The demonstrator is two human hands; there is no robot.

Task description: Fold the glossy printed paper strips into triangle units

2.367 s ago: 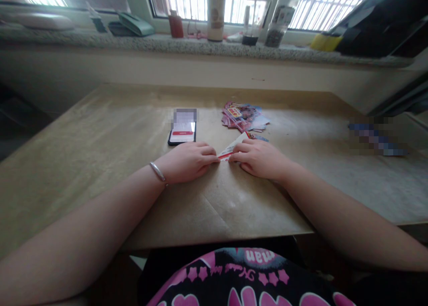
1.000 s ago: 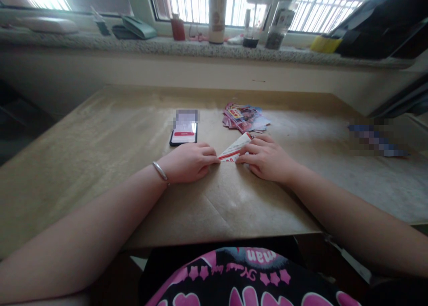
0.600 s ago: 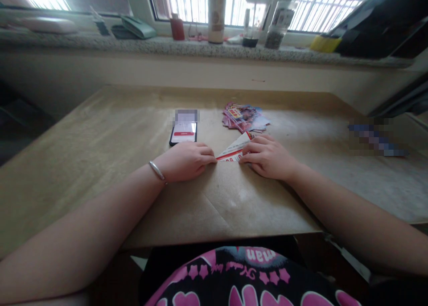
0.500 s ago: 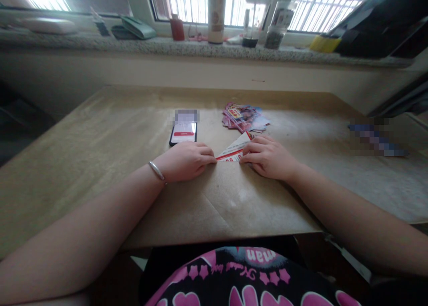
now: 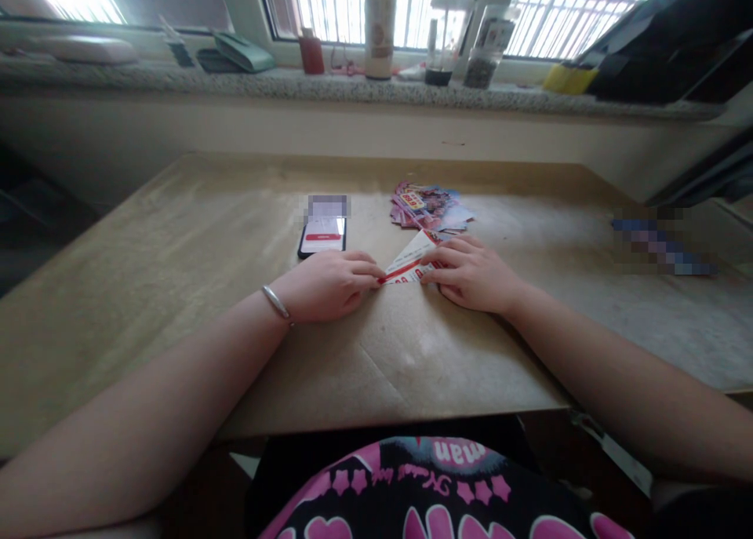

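A folded piece of printed paper (image 5: 405, 263), white with red bands and red lettering, lies on the table in a roughly triangular shape. My left hand (image 5: 338, 285), with a silver bangle at the wrist, pinches its left corner between closed fingers. On the other side, my right hand (image 5: 471, 276) has its fingers bent over the right part of the sheet and covers that end. Just beyond the paper is a loose pile of colourful printed papers (image 5: 429, 208). A phone (image 5: 323, 237) with a lit screen rests past my left hand.
The table (image 5: 176, 288) has a tan surface. At its right side lies a blue, partly blurred flat item (image 5: 664, 249). Along the windowsill (image 5: 329, 92) stand a red bottle (image 5: 311, 51), a tall cylinder (image 5: 380, 29), jars and a yellow object (image 5: 569, 78).
The right hand's fingers have shifted slightly on the folded paper, and a bit more of its printed face shows. The left hand keeps hold of its corner.
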